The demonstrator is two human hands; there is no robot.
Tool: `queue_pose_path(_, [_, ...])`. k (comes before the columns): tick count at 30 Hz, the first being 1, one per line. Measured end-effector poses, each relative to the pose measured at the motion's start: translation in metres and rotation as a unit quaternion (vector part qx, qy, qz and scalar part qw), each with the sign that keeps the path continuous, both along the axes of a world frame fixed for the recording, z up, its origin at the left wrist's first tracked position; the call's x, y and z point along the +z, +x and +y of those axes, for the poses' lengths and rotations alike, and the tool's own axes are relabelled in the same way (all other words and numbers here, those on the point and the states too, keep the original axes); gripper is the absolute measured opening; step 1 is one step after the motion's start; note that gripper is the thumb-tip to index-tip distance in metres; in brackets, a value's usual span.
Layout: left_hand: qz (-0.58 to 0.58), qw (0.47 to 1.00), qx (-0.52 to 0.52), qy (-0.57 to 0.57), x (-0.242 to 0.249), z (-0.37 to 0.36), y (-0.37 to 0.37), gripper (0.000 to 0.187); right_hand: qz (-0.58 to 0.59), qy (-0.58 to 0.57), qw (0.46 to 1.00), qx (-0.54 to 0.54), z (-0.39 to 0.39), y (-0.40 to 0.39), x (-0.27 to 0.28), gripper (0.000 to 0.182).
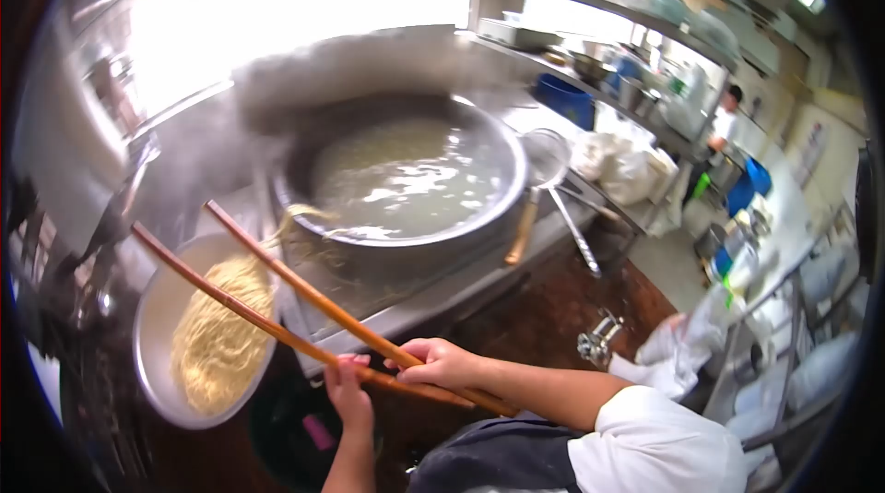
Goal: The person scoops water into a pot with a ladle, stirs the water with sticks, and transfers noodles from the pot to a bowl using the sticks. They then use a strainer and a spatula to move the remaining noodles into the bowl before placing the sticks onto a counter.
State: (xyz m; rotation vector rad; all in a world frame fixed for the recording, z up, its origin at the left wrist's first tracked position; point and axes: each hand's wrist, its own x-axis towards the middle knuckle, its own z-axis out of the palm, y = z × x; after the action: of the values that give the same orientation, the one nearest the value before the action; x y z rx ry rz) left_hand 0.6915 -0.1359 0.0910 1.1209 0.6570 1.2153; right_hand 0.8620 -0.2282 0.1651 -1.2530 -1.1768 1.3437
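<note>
Counter: metal surface (433, 285) running along the window side and surrounding the cooking pot.
Shelving unit: metal shelves (599, 0) at the far right of the counter, loaded with containers and bags.
Cooking pot: large, round, wide-mouthed vessel (519, 166); contains cloudy, pale liquid (396, 175); steam at its left.
Sticks: two long wooden rods, lower stick (221, 296) and upper stick (318, 299); far ends spread apart, near ends converging by the hands; both cross the view of the noodle bowl. Contact with the noodles: cannot be determined.
Noodle bowl: metal bowl (152, 345) to the left of the pot, near the counter edge.
Noodles: yellow mass (221, 345) inside the bowl; some strands (309, 213) lie at the pot rim nearest the bowl.
Strainer: round mesh head (546, 156) beside the pot's right rim; a wooden handle (522, 233) and a metal handle (576, 233) extend toward the counter front.
Right hand: fingers (415, 350) wrapped round the upper stick; hand (441, 366) closed.
Left hand: hand (349, 392) with fingertips closed on the lower stick, ahead of the right hand.
Pink object: small item (320, 431) in the dark container below the left hand.
</note>
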Motion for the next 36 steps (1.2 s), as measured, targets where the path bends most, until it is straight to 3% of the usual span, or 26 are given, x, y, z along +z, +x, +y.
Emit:
queue_pose_path(3, [-0.021, 0.988, -0.15, 0.016, 0.046, -0.062, 0.085, 0.028, 0.044, 0.089, 0.995, 0.005, -0.051, 0.052, 0.025, 0.059])
queue_pose_path(4, [-0.001, 0.978, -0.2, 0.065, 0.05, -0.085, 0.105, 0.032, 0.092, -0.036, 0.995, 0.029, -0.084, 0.077, 0.045, 0.068])
queue_pose_path(5, [0.018, 0.962, -0.247, 0.114, 0.05, -0.105, 0.124, 0.035, 0.038, -0.071, 0.997, 0.0, -0.118, 0.093, 0.064, 0.07])
queue_pose_path(7, [0.1, 0.913, -0.374, 0.127, 0.046, -0.139, 0.156, 0.036, -0.097, 0.027, 0.991, -0.093, -0.18, 0.122, 0.051, 0.072])
queue_pose_path(9, [0.232, 0.817, -0.517, 0.106, 0.018, -0.167, 0.19, 0.041, -0.35, 0.029, 0.92, -0.175, -0.258, 0.153, 0.029, 0.074])
queue_pose_path(11, [0.243, 0.795, -0.538, 0.138, 0.024, -0.196, 0.217, 0.048, -0.371, -0.075, 0.899, -0.222, -0.326, 0.17, 0.04, 0.075])
queue_pose_path(13, [0.346, 0.717, -0.562, 0.226, 0.03, -0.21, 0.243, 0.05, -0.425, -0.154, 0.851, -0.269, -0.377, 0.191, 0.048, 0.079])
queue_pose_path(18, [0.385, 0.718, -0.543, 0.205, 0.014, -0.21, 0.291, 0.052, -0.499, -0.207, 0.757, -0.367, -0.458, 0.254, 0.055, 0.077])
queue_pose_path(23, [0.435, 0.771, -0.445, 0.138, -0.006, -0.183, 0.321, 0.05, -0.572, -0.251, 0.666, -0.407, -0.479, 0.333, 0.067, 0.07])
queue_pose_path(28, [0.423, 0.816, -0.264, 0.293, -0.012, -0.14, 0.374, 0.045, -0.644, -0.287, 0.599, -0.381, -0.44, 0.434, 0.082, 0.059])
queue_pose_path(32, [0.452, 0.792, -0.107, 0.397, -0.034, -0.103, 0.417, 0.051, -0.703, -0.29, 0.571, -0.309, -0.394, 0.504, 0.08, 0.054])
queue_pose_path(36, [0.547, 0.746, -0.073, 0.374, -0.056, -0.077, 0.448, 0.067, -0.75, -0.244, 0.56, -0.256, -0.367, 0.549, 0.067, 0.043])
